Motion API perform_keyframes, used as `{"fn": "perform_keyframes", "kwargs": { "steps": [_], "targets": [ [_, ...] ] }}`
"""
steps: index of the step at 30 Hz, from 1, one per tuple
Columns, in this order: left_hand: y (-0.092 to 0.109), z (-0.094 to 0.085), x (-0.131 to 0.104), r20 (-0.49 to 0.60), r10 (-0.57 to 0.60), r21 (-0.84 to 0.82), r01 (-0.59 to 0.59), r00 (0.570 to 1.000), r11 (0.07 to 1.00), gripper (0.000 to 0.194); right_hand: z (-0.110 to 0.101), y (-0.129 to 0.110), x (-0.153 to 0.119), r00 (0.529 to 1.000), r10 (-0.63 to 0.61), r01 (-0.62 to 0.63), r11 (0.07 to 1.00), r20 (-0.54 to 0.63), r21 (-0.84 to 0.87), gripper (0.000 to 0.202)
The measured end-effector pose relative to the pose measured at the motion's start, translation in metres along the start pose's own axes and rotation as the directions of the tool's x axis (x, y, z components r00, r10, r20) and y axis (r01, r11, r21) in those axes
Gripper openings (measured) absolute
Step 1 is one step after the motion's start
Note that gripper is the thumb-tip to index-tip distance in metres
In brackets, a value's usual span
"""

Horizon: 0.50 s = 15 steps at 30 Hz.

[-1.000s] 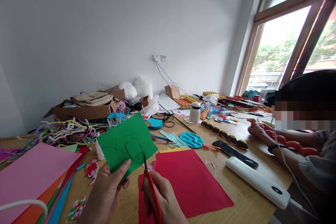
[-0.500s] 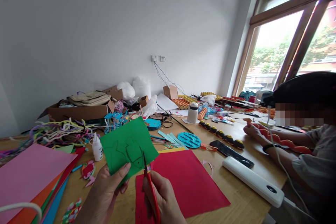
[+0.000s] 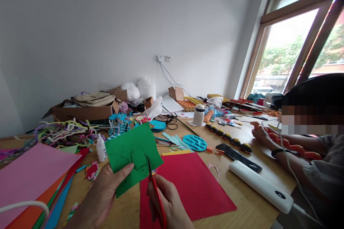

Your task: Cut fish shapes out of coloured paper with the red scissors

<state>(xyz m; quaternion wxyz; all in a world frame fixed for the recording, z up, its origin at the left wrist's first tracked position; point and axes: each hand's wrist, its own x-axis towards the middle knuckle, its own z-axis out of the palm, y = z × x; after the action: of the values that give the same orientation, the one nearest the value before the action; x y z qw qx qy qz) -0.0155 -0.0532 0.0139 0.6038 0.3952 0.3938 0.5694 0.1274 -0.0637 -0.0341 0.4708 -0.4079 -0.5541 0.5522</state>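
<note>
A green paper (image 3: 134,154) with fish outlines drawn on it is pinched by my left hand (image 3: 107,186), thumb in front at its lower left. My right hand (image 3: 169,200) is wrapped round red-handled scissors (image 3: 158,200), whose dark blades point up at the paper's lower right part, beside the drawn fish. Beneath and to the right lies a large red sheet (image 3: 193,186) on the wooden table.
Coloured sheets (image 3: 32,175), a white glue bottle (image 3: 101,149) and pipe cleaners (image 3: 64,134) are at left. Beyond are a white jar (image 3: 199,115) and blue disc (image 3: 194,143). At right, a phone (image 3: 238,157), a white power bank (image 3: 260,186) and a person's hand (image 3: 260,134) holding an orange strip.
The view has shifted slightly. The green paper is tilted a little differently in my left hand, and the scissors remain at its lower right part.
</note>
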Motion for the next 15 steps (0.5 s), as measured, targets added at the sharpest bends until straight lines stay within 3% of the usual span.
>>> {"fn": "perform_keyframes", "kwargs": {
  "steps": [5,10,15],
  "targets": [
    [0.001,-0.001,-0.001,0.067,-0.033,-0.019,0.035,0.997,0.999,0.039,-0.002,0.002,0.001,0.999,0.038,-0.038,0.999,0.007,0.010,0.044],
    [0.005,-0.001,-0.001,0.014,-0.068,0.001,0.068,0.998,0.998,0.042,-0.006,0.007,0.002,0.999,-0.041,0.041,0.999,0.010,-0.032,0.047],
    [0.011,0.003,-0.003,-0.007,-0.127,-0.002,0.127,0.992,0.992,0.044,-0.006,0.005,-0.001,0.999,-0.036,0.035,0.997,-0.020,-0.067,0.047]
  ]
}}
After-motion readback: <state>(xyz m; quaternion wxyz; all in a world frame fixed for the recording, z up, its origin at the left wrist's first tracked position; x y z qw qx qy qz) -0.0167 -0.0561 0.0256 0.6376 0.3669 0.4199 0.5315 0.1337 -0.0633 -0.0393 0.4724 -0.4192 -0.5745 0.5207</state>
